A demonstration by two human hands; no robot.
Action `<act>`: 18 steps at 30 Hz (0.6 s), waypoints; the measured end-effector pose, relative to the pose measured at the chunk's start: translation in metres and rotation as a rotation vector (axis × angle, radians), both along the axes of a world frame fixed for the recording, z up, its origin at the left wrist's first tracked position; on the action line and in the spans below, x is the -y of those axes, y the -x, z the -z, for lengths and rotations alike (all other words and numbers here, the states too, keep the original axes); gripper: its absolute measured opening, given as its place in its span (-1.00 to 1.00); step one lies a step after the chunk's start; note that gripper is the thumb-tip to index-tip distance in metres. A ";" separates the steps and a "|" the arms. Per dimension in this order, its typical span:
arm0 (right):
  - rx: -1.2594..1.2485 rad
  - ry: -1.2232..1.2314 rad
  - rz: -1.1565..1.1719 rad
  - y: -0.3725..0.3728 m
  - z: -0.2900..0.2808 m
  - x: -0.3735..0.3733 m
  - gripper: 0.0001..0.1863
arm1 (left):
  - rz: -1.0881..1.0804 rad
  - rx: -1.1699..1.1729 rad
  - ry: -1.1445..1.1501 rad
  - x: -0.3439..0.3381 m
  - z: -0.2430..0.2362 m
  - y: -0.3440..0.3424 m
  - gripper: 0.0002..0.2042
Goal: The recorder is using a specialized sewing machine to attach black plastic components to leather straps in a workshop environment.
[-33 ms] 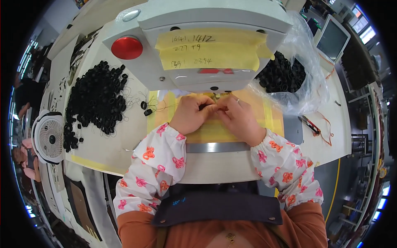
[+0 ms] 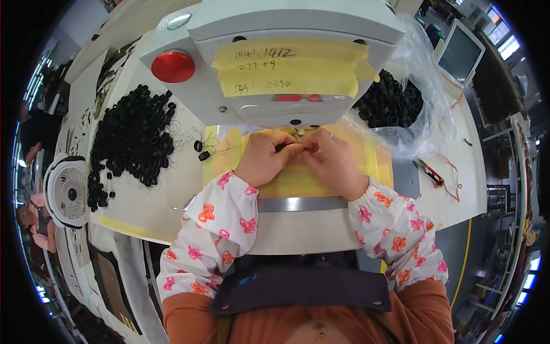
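My left hand and my right hand meet at the fingertips, just under the front of a pale grey sewing machine head. Both are closed in a pinch. A bit of something dark shows by the left fingers, but the fingers cover most of it and I cannot make out its kind. Beneath the hands lies a work surface covered with yellow tape, edged by a metal strip. Two small black loops with loose threads lie left of my left hand.
A heap of black loops spreads over the left of the table, beside a white fan. At right stands a clear plastic bag holding more black loops. A red-and-black cutter and an orange cord lie near the right edge.
My right hand has shifted very slightly, its knuckles a little higher. The fingertips still meet at the same spot.
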State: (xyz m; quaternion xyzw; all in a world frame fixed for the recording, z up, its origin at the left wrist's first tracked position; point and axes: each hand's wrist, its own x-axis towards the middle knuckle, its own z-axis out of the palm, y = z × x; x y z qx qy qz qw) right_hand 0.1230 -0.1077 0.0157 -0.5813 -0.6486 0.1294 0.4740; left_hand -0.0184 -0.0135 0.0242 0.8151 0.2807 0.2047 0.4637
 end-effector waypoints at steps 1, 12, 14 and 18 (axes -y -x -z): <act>-0.002 0.004 0.005 0.000 0.000 -0.001 -0.80 | -0.027 -0.001 -0.032 0.001 0.000 -0.001 -0.81; -0.067 0.003 0.165 -0.011 0.015 -0.016 -0.87 | -0.198 -0.098 -0.239 0.001 0.014 -0.012 -0.81; -0.064 -0.013 0.173 -0.013 0.016 -0.017 -0.89 | -0.214 -0.134 -0.277 0.000 0.014 -0.014 -0.82; -0.035 -0.022 0.185 -0.012 0.012 -0.020 -0.93 | -0.265 -0.021 -0.200 -0.004 0.024 -0.016 -0.83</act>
